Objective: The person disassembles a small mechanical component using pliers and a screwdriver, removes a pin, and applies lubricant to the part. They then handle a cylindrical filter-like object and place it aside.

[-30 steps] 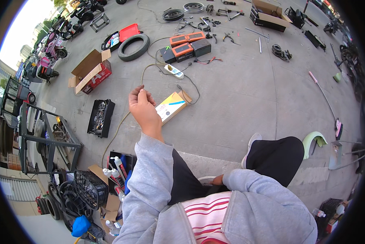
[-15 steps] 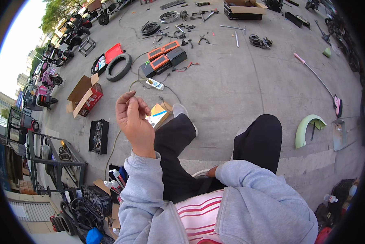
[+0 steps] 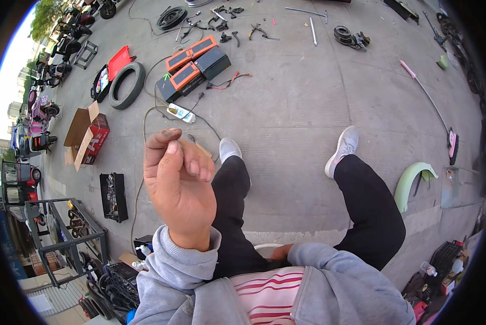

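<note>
My left hand (image 3: 180,187) is raised in front of my left leg, palm turned up. Its thumb and forefinger are pinched together and the other fingers curl in. Whatever the pinch holds, if anything, is too small to make out. My right hand (image 3: 280,252) rests low at my lap, mostly covered by the grey sleeve (image 3: 329,271). Beside it shows a white curved rim (image 3: 262,248); the fingers are hidden. Just beyond the left hand a white power strip (image 3: 181,113) lies on the ground among cables.
Black-and-orange boxes (image 3: 191,67), a tyre (image 3: 127,85), an open red carton (image 3: 94,138) and a black parts tray (image 3: 113,197) lie to the left. On the right are a pink-handled broom (image 3: 429,103) and a green fender (image 3: 408,187). A metal frame (image 3: 64,238) stands at lower left.
My left hand has come nearer the view and stays pinched. My right leg has stretched forward, its shoe now fully showing. The view has shifted; the yellow booklet is now hidden behind the hand.
</note>
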### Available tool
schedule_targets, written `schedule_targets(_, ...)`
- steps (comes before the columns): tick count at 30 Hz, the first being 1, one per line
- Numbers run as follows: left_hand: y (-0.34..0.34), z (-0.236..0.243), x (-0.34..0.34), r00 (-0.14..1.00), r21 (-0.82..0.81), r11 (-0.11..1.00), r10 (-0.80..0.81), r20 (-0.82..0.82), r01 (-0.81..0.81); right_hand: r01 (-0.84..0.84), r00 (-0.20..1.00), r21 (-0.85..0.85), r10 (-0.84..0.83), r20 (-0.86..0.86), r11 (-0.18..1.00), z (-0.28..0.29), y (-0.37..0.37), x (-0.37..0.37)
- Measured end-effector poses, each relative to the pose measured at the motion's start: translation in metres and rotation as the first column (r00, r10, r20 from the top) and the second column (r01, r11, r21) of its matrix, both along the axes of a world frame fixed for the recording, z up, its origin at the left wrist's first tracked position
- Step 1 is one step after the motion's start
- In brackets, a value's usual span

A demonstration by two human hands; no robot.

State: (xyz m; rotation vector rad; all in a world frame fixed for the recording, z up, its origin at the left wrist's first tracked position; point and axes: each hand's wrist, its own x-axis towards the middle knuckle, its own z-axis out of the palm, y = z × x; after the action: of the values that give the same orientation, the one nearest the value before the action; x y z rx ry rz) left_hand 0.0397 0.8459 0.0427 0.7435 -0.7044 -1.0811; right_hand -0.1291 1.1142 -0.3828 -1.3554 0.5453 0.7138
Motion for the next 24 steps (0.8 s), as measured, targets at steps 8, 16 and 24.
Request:
schedule_targets(8, -0.058, 0.035, 0.013, 0.982, -0.193, 0.963, 0.187, -0.036, -0.190, -0.135, 0.976, -0.224, 0.090, -0.200, 0.965, 0.002, -0.146, -0.056)
schedule_targets(16, -0.040, 0.066, 0.028, 0.845, -0.334, 0.810, 0.531, 0.066, -0.482, 0.029, 0.967, -0.676, -0.193, -0.168, 0.736, 0.108, -0.364, -0.083)
schedule_targets(24, -0.034, 0.050, 0.024, 0.758, -0.349, 0.729, 0.648, 0.075, -0.589, 0.679, 0.704, -0.702, -0.462, 0.539, 0.215, 0.201, -0.496, -0.085)
